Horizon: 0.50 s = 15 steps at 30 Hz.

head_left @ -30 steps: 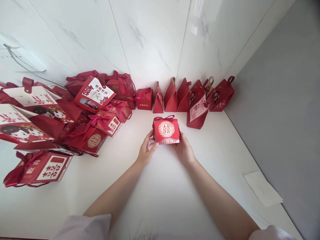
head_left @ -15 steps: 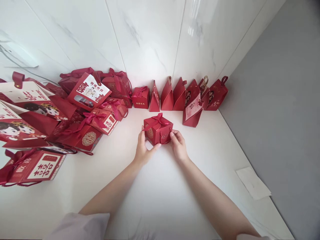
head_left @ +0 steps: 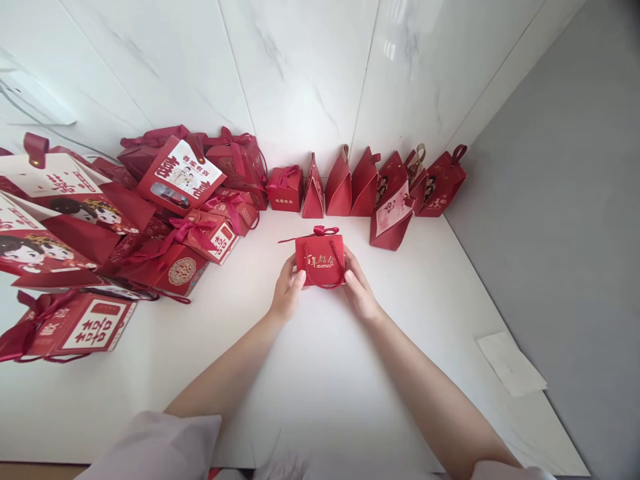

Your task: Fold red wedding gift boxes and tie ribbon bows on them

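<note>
Between my hands is a small red gift box (head_left: 325, 259) with gold lettering, a twisted rope handle hanging on its front face and a ribbon bow (head_left: 325, 231) on top. My left hand (head_left: 289, 288) grips its left side, thumb at the front edge. On the other side my right hand (head_left: 360, 287) holds the right edge the same way. Fingers of both hands are partly hidden behind the box. Whether the box rests on the table or is slightly lifted, I cannot tell.
Several red gift boxes stand in a row along the tiled wall, including a pink-fronted box (head_left: 393, 219). At left lies a heap of red boxes, with a ribboned box (head_left: 85, 327) nearest. A white paper (head_left: 511, 363) lies by the grey panel (head_left: 565, 220) on the right.
The gift box has been turned from a corner view so its lettered side with the handle faces me. Both hands have shifted onto its left and right sides. The view has moved slightly.
</note>
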{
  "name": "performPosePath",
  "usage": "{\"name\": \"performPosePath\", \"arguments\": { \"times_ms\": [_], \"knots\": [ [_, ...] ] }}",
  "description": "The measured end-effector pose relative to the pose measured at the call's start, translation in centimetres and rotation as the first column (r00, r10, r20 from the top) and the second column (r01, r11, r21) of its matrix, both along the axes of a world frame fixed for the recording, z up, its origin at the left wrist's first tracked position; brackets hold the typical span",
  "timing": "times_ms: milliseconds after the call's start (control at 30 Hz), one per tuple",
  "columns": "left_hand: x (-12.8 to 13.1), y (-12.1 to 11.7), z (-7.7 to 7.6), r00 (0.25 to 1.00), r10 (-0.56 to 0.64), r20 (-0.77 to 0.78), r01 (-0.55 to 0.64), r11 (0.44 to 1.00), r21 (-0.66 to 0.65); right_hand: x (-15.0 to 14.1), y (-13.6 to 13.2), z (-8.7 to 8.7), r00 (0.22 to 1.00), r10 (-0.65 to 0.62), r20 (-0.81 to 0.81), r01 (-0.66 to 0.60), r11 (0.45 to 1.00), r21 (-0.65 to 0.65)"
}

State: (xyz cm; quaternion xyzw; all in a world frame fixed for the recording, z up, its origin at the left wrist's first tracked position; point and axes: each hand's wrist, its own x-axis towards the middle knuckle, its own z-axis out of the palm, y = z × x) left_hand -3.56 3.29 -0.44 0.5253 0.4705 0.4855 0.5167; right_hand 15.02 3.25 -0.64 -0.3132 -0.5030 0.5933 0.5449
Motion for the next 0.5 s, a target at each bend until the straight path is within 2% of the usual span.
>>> {"name": "performPosePath", "arguments": {
  "times_ms": [100, 500],
  "knots": [
    [-0.07, 0.06, -0.27, 1.000, 0.006, -0.028, -0.007, 1.000, -0.013, 0.04, 0.06, 0.02, 0.999, 0.020, -0.033, -0.020, 1.000, 0.014],
    [-0.08, 0.02, -0.32, 0.999, 0.003, -0.051, -0.004, 1.000, -0.018, 0.28, 0.33, -0.80, 0.998, 0.024, -0.061, -0.028, 0.997, -0.067]
  ]
}}
